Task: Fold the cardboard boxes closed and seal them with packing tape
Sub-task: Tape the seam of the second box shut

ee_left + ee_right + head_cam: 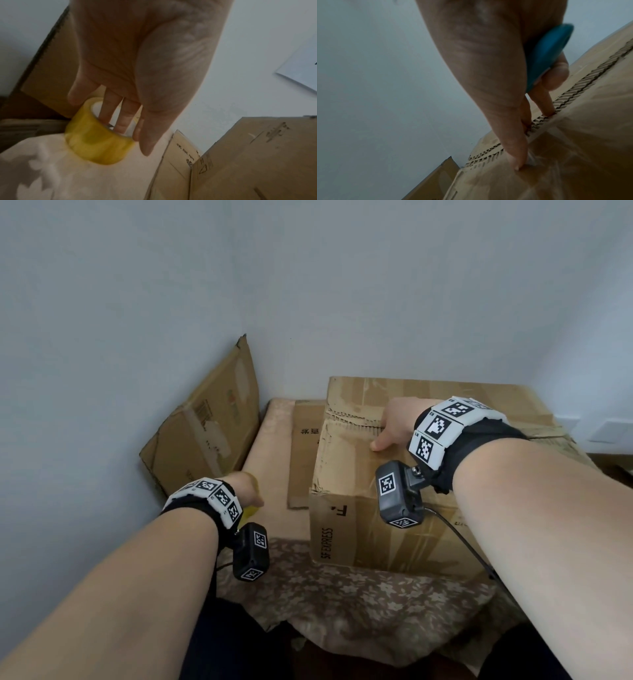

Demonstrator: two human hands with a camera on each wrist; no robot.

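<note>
Here your right hand (394,424) rests on top of the SF Express cardboard box (394,508) at right of centre in the head view, thumb pressed flat on the near flap and two fingers (546,102) dipping into the corrugated seam (583,82) where the flaps meet. That same hand keeps a blue tool (546,54) tucked against the palm under a curled finger; it may be a cutter, but you cannot tell from this angle. Your left hand (245,487), low at left of centre, has its fingers threaded through the core of a yellowish roll of packing tape (97,136), gripping it just above the floral cloth (342,594) that covers the tabletop.

The flaps look folded down, and old clear tape shines on the near flap, so the step in hand reads as pinning the flaps shut before sealing. Next you would likely bring the roll across to the seam, find its free end, and stick it down at one edge while the right hand holds the flaps level. A flattened carton (205,422) leans on the wall at left.
</note>
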